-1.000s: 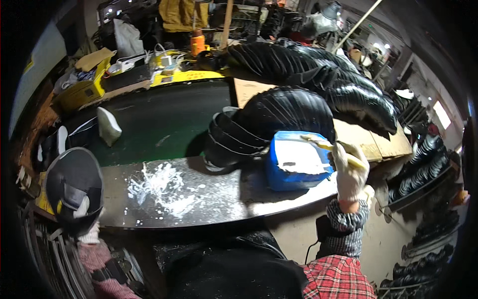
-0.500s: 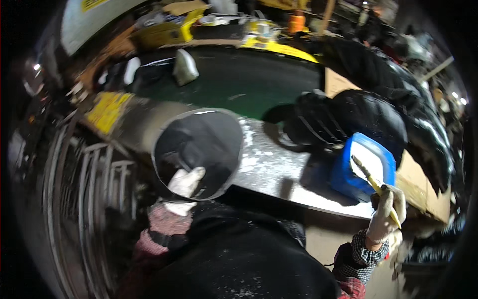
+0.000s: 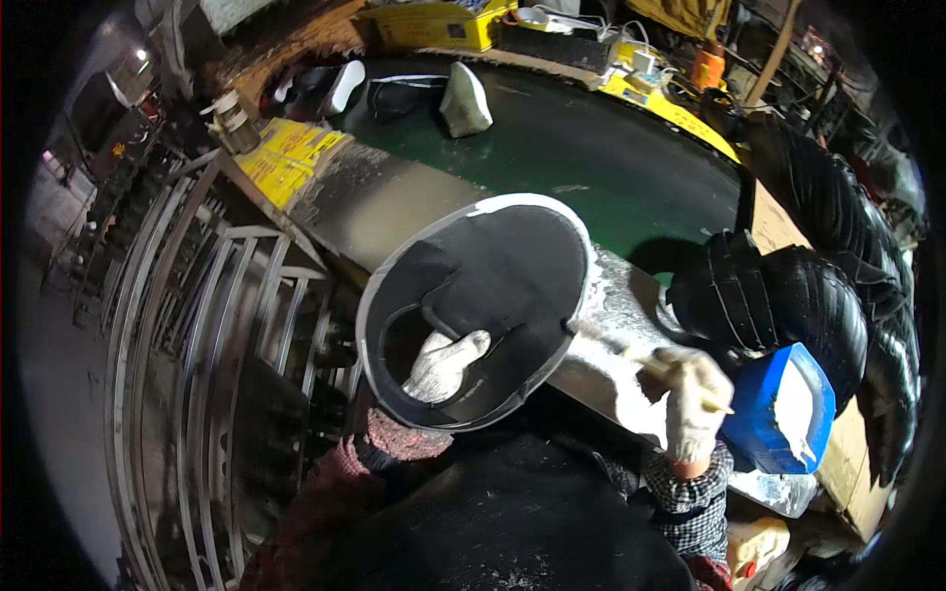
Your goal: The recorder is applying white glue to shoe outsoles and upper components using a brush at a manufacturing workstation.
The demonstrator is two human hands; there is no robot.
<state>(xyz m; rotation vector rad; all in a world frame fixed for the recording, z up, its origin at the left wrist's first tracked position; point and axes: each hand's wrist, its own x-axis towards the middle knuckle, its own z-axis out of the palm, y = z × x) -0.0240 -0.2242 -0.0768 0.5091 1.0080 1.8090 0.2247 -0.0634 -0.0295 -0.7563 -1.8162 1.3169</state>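
Note:
My left hand [image 3: 445, 366], in a pale glove, reaches into a large oval black piece [image 3: 512, 258] that has the look of a flexible shell. Its fingers are closed on dark inner material of that piece. White paste coats part of its far and right rim; the rest of the rim is greyish. My right hand [image 3: 693, 399], also gloved, grips a brush [image 3: 645, 357] by its light handle. The brush's tip is at the right side of the rim. Just right of that hand stands a blue container [image 3: 757, 409] holding white paste.
A white-smeared metal sheet [image 3: 616, 389] lies beneath the work, beside a dark green surface [image 3: 591, 212]. Bundled black curved pieces [image 3: 788, 295] are stacked at the right. White-soled shoe-like pieces [image 3: 465, 100] lie at the far side. Metal racks [image 3: 222, 325] stand left.
My right hand has brought the brush leftward from the blue container to the black piece's rim. The view has shifted, and the black piece now appears farther right and tilted.

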